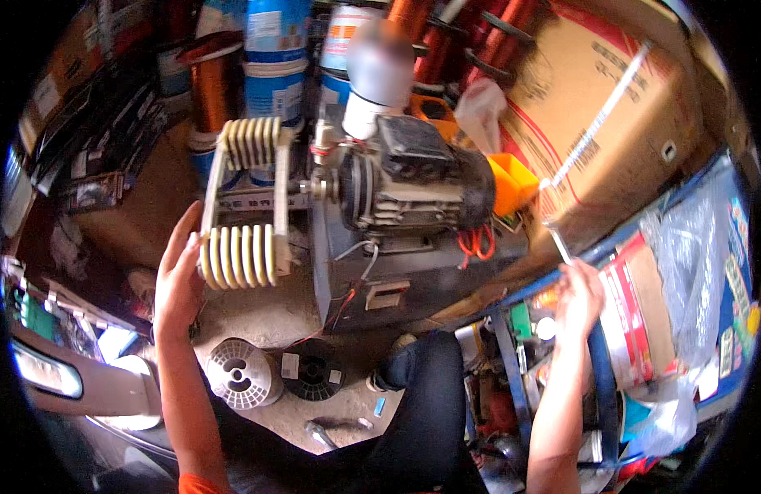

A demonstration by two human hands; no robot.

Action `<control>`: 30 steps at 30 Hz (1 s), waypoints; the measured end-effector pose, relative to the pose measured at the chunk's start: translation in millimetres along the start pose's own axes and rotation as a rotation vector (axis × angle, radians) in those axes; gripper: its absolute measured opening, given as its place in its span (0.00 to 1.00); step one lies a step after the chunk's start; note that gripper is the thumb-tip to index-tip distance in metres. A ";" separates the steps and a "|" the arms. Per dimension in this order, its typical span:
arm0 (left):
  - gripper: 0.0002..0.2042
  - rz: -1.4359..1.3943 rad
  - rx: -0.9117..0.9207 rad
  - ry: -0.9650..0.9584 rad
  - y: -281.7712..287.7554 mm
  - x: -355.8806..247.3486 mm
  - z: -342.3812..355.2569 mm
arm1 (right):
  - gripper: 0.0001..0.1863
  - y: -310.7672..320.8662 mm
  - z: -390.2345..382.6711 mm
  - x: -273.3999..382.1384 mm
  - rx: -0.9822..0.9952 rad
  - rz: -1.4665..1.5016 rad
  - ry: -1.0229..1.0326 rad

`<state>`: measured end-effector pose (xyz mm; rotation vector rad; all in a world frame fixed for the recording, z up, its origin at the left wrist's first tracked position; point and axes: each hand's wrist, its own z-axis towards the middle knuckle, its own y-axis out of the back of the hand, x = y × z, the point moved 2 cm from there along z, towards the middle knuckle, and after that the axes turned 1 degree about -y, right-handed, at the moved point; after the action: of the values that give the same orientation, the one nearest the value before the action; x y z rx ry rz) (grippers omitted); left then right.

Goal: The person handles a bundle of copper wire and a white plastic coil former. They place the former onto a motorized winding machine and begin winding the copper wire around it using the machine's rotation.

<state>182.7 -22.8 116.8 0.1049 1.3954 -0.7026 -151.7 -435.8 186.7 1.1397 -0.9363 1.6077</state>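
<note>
A pale ribbed winding former [239, 257], with grooved blocks at top and bottom of a frame, sits on the shaft of a dark electric motor [425, 185]. My left hand [179, 284] is at the former's left side, fingers stretched upward along its edge, seemingly touching it. My right hand [579, 292] is off to the right, fingers closed around a slim metal tool [560, 244] that points up and away. The tool's lower part is hidden in the hand, so its exact kind cannot be made out.
The motor stands on a grey metal box [339, 284]. Behind it are blue buckets [275, 90] and copper wire spools [216, 90]. A large cardboard box [598, 107] fills the far right. Two empty reels [242, 372] lie on the floor near my knee. A cluttered blue-framed rack [520, 370] stands right.
</note>
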 end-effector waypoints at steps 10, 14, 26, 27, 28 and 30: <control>0.21 0.043 -0.132 -0.057 -14.1 15.4 -12.2 | 0.13 -33.6 69.2 -108.3 0.217 0.109 -0.347; 0.20 0.027 -0.117 0.009 -11.1 11.9 -19.5 | 0.18 -41.8 48.4 -100.6 0.132 -0.291 -0.107; 0.24 0.081 -0.414 -0.079 -23.0 -1.1 17.1 | 0.23 -179.0 -105.0 -118.4 0.713 -0.391 -0.153; 0.28 -0.094 -0.345 -0.016 -26.7 -15.0 22.1 | 0.22 -189.3 -109.5 -118.7 0.694 -0.315 -0.190; 0.30 -0.174 -0.285 0.020 -34.6 -30.5 20.0 | 0.20 -193.7 -114.1 -115.6 0.641 -0.244 -0.278; 0.35 -0.257 -0.176 0.074 -37.6 -43.8 15.4 | 0.17 -197.2 -124.4 -114.0 0.577 -0.098 -0.415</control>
<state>176.4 -42.8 172.7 -0.1922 1.5520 -0.7900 21.6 -293.3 56.4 1.9425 -0.6610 1.6380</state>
